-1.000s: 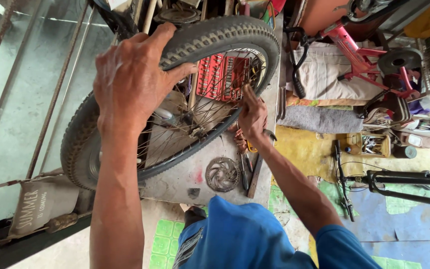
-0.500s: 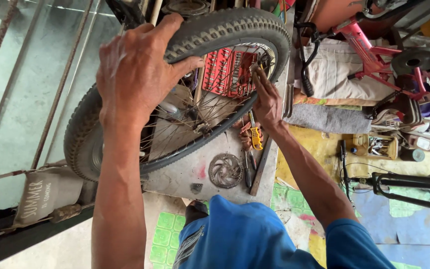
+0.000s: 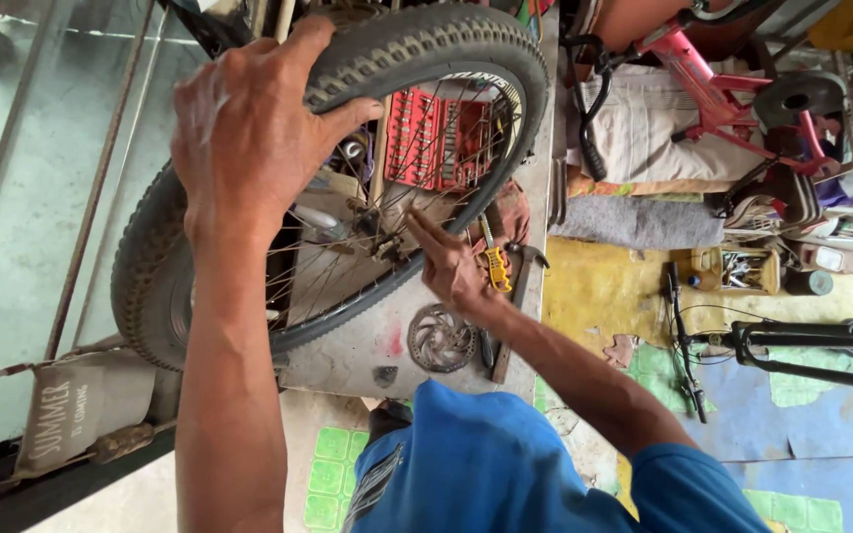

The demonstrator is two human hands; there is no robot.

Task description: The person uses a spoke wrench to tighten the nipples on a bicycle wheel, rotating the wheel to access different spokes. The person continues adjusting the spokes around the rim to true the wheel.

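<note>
Your bicycle wheel (image 3: 199, 286) is the biggest thing here, filling the upper middle of the frame and running down to the left, its knobby tyre and thin spokes tilted over the grey table (image 3: 348, 350). Your left hand (image 3: 249, 138) lies over the top of the tyre in the upper left, fingers curled around the tread and thumb hooked down the sidewall, so it is gripping the wheel. Your left forearm runs straight down from it and hides a good part of the spokes and rim.

To the right of the frame's upper edge, a pink bicycle frame (image 3: 703, 69) lies beyond the table, over a pale cloth (image 3: 644, 133). Lower right, a black fork (image 3: 802, 345) rests on the yellow and blue floor.

Behind the spokes, top centre, you see a red rack of tools (image 3: 436, 138), partly screened by the wheel. A hammer (image 3: 515, 296) lies on the table near its right edge, just beside your right wrist.

Your right hand (image 3: 451, 266) sits at centre, fingers stretched out together toward the hub (image 3: 377, 237), fingertips at the spokes; whether it pinches anything, you cannot tell. Just below it a disc brake rotor (image 3: 439, 339) lies flat on the table, and a small yellow tool (image 3: 496, 266) lies just right of the hand.
</note>
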